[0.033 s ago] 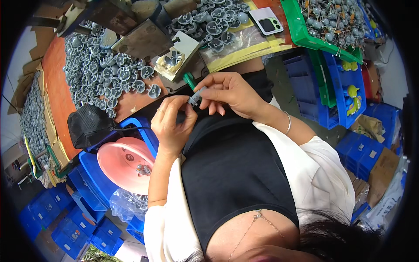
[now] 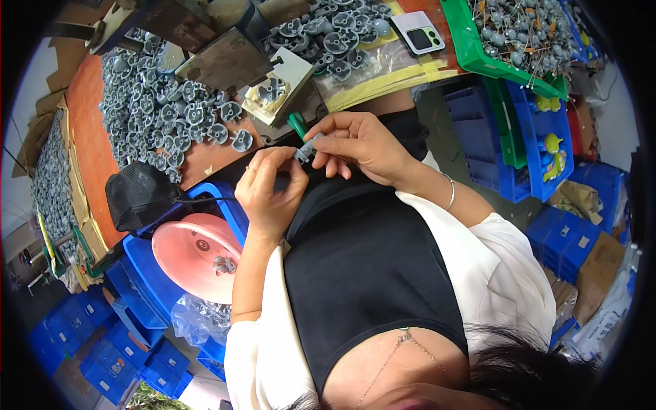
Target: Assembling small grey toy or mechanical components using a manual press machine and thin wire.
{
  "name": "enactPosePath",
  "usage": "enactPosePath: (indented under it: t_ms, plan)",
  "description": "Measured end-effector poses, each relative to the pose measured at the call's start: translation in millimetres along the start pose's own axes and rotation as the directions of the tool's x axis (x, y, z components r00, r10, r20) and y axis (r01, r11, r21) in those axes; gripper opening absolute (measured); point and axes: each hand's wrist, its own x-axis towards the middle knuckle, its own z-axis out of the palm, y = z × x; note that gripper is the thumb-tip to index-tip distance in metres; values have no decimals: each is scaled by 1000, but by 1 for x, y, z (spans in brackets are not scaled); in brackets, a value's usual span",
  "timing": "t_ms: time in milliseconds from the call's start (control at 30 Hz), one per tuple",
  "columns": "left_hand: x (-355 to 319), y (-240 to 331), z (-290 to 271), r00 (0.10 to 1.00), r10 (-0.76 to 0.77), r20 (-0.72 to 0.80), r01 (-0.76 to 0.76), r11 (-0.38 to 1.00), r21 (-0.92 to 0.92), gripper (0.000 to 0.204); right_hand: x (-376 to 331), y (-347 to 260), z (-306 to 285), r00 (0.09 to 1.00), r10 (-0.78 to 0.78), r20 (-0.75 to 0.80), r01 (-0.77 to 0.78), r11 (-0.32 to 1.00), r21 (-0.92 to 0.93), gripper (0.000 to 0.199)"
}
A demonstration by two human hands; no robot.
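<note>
In front of my body, my right hand (image 2: 362, 145) grips a small grey plastic part (image 2: 307, 150) between thumb and fingers. My left hand (image 2: 272, 188) pinches the part's other end with thumb and forefinger. The details of the part are mostly hidden by my fingertips. Just beyond my hands is a green handle-like piece (image 2: 296, 125). Past it, a cream jig (image 2: 267, 102) on a press bears a grey cup-shaped part (image 2: 272, 90). Many similar grey parts (image 2: 160, 119) are heaped on the orange-red table to the left.
A dark metal press plate (image 2: 224, 63) overhangs the jig. At back right lie a phone (image 2: 419, 34) and a green crate (image 2: 492, 65) of grey balls on wires. Left of me, a black mesh-covered object (image 2: 140, 197) stands near a pink basin (image 2: 191, 263). Blue bins (image 2: 570, 246) stand right.
</note>
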Motion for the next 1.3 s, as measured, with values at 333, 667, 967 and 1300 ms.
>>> enactPosePath:
  t_ms: [333,667,967,1300]
  plan:
    - [-8,0,-1,885,-453,105,452,785,-425,15,1,2,-3,990,25,-137,-3,986,165,20]
    - [5,6,-4,830,-492,265,558,745,-364,9,0,1,-2,994,66,-86,-52,987,152,20]
    - [4,3,5,939,-281,200,318,929,-187,18,-3,0,-5,997,8,-78,-7,1000,19,21]
    - [2,1,11,986,-158,48,161,985,-67,21,0,9,5,982,-139,-125,141,990,10,19]
